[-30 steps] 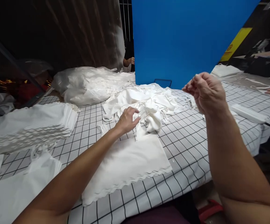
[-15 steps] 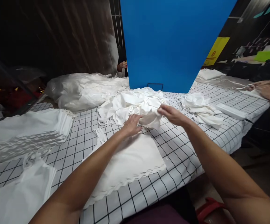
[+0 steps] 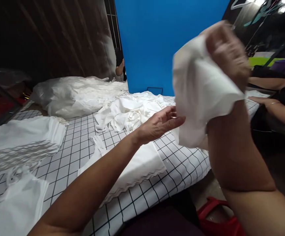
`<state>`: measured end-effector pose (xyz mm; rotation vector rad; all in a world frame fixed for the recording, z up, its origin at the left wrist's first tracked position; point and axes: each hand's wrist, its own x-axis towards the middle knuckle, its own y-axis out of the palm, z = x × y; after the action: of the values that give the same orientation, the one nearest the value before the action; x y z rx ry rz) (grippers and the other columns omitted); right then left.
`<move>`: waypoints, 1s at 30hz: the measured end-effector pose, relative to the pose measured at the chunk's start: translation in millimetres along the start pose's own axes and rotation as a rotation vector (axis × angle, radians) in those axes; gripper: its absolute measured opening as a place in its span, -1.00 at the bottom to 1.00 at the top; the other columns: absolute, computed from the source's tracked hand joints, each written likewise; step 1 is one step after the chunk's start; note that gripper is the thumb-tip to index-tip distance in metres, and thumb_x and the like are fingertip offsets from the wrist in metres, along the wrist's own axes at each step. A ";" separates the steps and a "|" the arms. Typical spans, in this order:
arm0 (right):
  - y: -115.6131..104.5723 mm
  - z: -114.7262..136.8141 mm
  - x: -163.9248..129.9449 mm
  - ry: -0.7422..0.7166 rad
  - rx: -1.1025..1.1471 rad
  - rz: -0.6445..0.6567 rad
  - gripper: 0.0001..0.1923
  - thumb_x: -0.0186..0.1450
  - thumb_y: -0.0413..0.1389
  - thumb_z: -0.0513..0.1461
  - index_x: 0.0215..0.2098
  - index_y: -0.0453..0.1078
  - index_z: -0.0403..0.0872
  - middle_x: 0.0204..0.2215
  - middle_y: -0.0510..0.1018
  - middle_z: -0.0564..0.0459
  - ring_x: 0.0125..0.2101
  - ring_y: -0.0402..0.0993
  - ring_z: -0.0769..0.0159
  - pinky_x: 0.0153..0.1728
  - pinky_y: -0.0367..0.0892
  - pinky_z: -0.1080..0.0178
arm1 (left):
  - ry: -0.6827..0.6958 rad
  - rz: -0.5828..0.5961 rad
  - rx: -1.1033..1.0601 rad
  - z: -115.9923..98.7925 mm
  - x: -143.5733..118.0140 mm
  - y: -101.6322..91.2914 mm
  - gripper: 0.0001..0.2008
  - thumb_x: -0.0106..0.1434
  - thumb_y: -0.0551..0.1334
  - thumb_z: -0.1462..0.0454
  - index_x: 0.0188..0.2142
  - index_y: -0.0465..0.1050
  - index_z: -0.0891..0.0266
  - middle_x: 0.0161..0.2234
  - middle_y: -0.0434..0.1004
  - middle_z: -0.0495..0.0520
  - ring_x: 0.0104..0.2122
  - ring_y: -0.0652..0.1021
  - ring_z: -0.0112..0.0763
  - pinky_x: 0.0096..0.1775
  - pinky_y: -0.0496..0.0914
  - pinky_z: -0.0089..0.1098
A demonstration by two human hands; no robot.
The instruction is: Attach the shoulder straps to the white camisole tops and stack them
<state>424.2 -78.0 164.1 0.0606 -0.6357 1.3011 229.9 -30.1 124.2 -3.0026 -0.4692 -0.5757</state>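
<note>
My right hand (image 3: 227, 54) is raised high on the right, closed on a white fabric piece (image 3: 196, 88) that hangs down beside my wrist; hand and cloth are blurred by motion. My left hand (image 3: 158, 124) is over the table with fingers stretched apart. Its fingertips are at the hanging cloth's left edge, and I cannot tell whether they touch it. Under my left forearm lies a flat stack of white fabric (image 3: 137, 167) with a wavy edge. Behind the left hand is a loose heap of white fabric pieces (image 3: 135, 109).
A grid-patterned tablecloth (image 3: 77, 147) covers the table. On the left are a wavy-edged white stack (image 3: 26, 132) and strappy white garments (image 3: 16, 203). A clear plastic bag (image 3: 78, 95) lies behind, near a tall blue board (image 3: 149, 42). Another person's arm (image 3: 282, 109) is at right.
My right hand has risen from the heap to the upper right with the fabric piece. My left hand has moved right and up, its fingers now spread. The view has shifted slightly right.
</note>
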 end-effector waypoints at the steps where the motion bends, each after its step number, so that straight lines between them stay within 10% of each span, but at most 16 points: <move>1: 2.7 1.0 0.4 0.008 -0.010 0.004 -0.64 0.31 0.14 0.11 -0.29 0.35 0.00 -0.50 0.41 0.10 -0.40 0.41 0.30 -0.47 0.32 0.28 | -0.008 0.005 -0.059 -3.0 -7.0 2.7 -0.58 0.21 0.36 0.03 -0.04 0.49 0.22 -0.06 0.55 0.14 -0.07 0.55 -0.25 -0.07 0.45 -0.26; 14: 76.0 -92.9 -31.5 0.285 -0.489 0.262 -0.72 0.32 0.11 -0.03 -0.30 0.45 -0.08 -0.36 0.54 -0.01 -0.39 0.36 0.29 -0.36 0.24 0.24 | -0.706 -0.405 -0.125 35.9 -167.0 -60.6 -0.70 0.03 0.50 0.18 -0.34 0.55 0.35 -0.41 0.54 0.03 -0.40 0.49 -0.52 -0.25 0.38 -0.46; 18: 110.7 -65.8 -38.1 0.075 -0.154 0.641 -0.62 0.38 0.03 0.04 -0.12 0.48 -0.04 -0.04 0.54 -0.05 -0.06 0.43 0.21 -0.09 0.33 0.21 | -0.638 -0.351 -0.110 38.1 -160.1 -56.1 -0.75 0.09 0.46 0.19 -0.32 0.58 0.33 -0.39 0.52 0.02 -0.38 0.47 -0.53 -0.23 0.35 -0.47; 22: 130.3 -45.4 -29.3 0.056 -0.068 1.041 -0.61 0.37 0.06 0.06 -0.28 0.47 -0.08 -0.32 0.53 0.06 -0.33 0.42 0.37 -0.30 0.31 0.31 | -0.585 -0.322 -0.068 22.8 -151.3 -59.3 -0.76 0.09 0.45 0.19 -0.31 0.59 0.32 -0.40 0.52 0.02 -0.39 0.45 -0.52 -0.28 0.33 -0.49; 30: 61.5 -64.6 -18.4 0.250 0.147 0.711 -0.58 0.28 0.20 0.05 -0.53 0.33 -0.08 -0.62 0.20 0.20 -0.61 0.06 0.51 -0.57 0.06 0.36 | -0.647 -0.411 -0.043 3.0 -203.2 -88.0 -0.73 0.05 0.46 0.12 -0.41 0.59 0.31 -0.48 0.52 0.02 -0.47 0.46 -0.51 -0.37 0.35 -0.52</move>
<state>392.1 -51.2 83.2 -0.2247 -0.3479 2.0023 24.5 -3.9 45.7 -3.0822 -1.1246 0.4175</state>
